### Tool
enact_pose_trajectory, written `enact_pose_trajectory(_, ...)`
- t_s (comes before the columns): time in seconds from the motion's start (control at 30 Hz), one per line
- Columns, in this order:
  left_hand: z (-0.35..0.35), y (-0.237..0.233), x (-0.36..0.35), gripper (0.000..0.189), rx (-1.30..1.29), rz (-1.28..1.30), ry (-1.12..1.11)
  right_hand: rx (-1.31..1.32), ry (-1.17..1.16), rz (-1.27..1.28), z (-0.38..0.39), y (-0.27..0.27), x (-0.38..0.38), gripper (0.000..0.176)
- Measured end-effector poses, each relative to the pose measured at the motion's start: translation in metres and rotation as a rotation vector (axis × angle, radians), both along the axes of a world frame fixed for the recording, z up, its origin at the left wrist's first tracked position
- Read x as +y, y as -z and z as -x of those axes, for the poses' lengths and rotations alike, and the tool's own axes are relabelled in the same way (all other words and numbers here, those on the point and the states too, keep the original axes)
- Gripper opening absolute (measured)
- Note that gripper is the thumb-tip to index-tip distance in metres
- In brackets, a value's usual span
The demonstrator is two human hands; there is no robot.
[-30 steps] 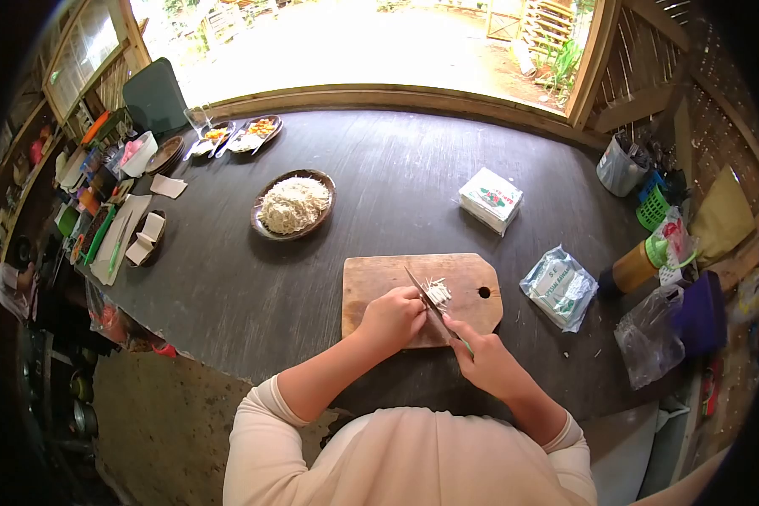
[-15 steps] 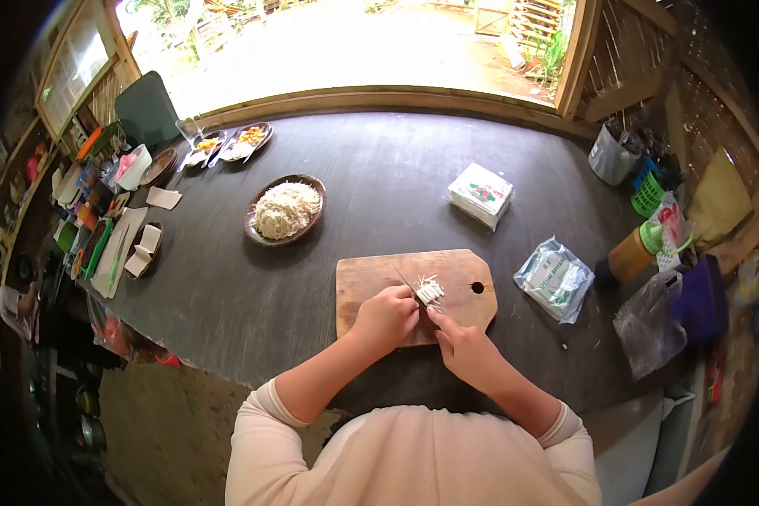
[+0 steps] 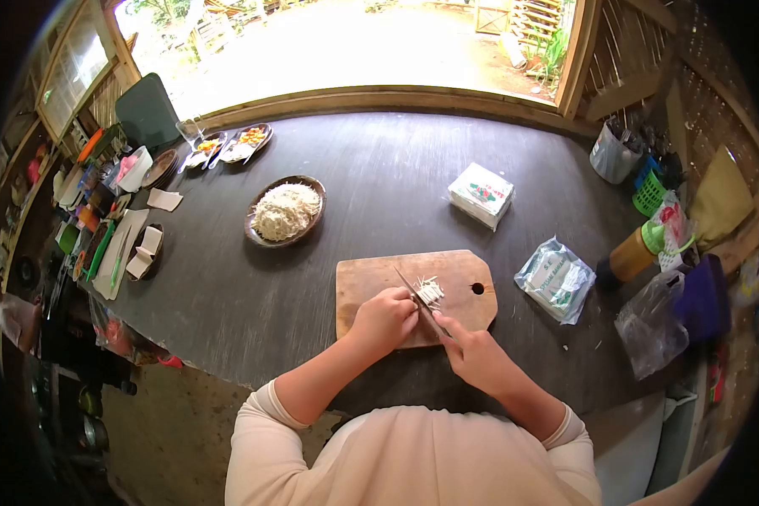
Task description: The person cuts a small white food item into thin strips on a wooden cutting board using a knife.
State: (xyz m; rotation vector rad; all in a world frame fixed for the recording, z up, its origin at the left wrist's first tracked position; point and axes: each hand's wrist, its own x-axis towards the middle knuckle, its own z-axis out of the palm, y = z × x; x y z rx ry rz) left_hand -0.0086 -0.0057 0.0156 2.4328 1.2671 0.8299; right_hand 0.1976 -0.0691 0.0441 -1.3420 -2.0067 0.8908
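Note:
A wooden cutting board with a round hole at its right end lies on the dark table near my body. My right hand is closed around the handle of a knife, whose blade points up and left across the board. Just left of the blade, my left hand rests on the board with its fingers pressed together; what they hold is hidden. A small pile of thin white strips lies right of the blade. Beyond the board sits a brown bowl heaped with white shreds.
Two wrapped white packs lie to the right, near a bottle, a clear plastic bag and a green basket. Plates of food, a small dish and a green-handled utensil are at the left.
My right hand has shifted slightly right and down with the knife. The blade now shows its broad side, where before it looked thin. My left hand has barely moved.

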Motion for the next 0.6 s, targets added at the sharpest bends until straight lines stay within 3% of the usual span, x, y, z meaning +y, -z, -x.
enact_pose_trajectory(0.6,0.0004,-0.0026,0.0001,0.014,0.003,0.016,-0.002,-0.006,-0.022,0.013,-0.0010,-0.0029,0.0018,0.041)
